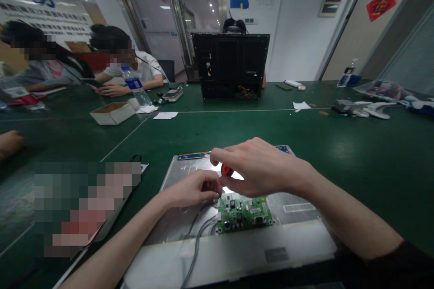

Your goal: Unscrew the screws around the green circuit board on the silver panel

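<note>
A flat metal display panel point(298, 208) lies in front of me with a green circuit board point(242, 212) on it. My right hand point(252, 167) is above the board, its fingers closed around the red and black handle of a screwdriver point(227, 170). The tool's lower part is mostly hidden by my fingers. At the board's upper left corner is my left hand point(195, 187), fingertips pinched together near the screwdriver's lower end. What those fingertips hold is too small to make out. Grey cables point(200, 235) run from the board's left side towards me.
Beyond the panel stands a black monitor housing point(233, 65) on the green table point(271, 131). An open white box point(113, 114) and a water bottle point(135, 86) are at the back left. Grey and white parts point(361, 108) lie on the right. Two people sit at left.
</note>
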The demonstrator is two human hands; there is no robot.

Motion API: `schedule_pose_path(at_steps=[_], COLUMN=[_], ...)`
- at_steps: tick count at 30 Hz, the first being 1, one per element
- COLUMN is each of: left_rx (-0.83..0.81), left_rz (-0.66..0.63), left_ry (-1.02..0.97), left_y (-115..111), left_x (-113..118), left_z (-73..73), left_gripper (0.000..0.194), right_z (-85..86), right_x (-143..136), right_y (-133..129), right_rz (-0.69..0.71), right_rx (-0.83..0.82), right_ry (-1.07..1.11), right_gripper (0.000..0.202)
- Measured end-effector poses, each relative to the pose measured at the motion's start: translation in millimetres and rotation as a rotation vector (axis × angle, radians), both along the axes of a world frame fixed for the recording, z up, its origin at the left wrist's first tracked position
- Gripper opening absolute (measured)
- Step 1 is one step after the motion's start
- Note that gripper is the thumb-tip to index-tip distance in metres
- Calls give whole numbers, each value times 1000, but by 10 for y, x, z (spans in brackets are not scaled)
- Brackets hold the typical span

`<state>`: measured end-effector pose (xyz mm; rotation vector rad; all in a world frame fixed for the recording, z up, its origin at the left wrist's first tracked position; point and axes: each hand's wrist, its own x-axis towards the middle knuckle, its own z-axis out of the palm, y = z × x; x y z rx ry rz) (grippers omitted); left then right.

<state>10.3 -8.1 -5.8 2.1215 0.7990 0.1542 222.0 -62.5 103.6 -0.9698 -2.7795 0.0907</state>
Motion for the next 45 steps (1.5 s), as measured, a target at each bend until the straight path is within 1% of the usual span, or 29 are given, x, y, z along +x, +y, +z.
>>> schedule_pose_path(at_steps=[3,6,12,19,24,29,35,41,45], left_rx=[32,40,-16,32,-31,8,-14,49,5], left_rz=[18,24,-13,8,-16,8,-4,10,-1], left_ry=[37,37,-8,29,14,25,-5,33,11], left_y=[-2,9,19,14,37,24,7,16,26], left_x=[4,-2,-15,-11,-28,-25,-13,-16,-25], left_z=[18,4,-40,-11,-48,-44,-37,-25,-44], left_gripper=[14,13,15,13,14,13,16,14,15], right_z=[9,2,-10,-15,-6,12,-2,2,-11], right_x=[6,12,4,2,-2,1,-4,6,6], right_y=[-6,-2,-5,6,5,-11,-8,-15,-2], right_rz=[28,24,-6,21,-2,18,-2,26,18], right_rx=[1,4,19,15,18,16,0,9,11], right_ry=[10,7,-2,18,1,4,3,21,15], right_gripper=[21,23,15,28,16,24,18,23,17])
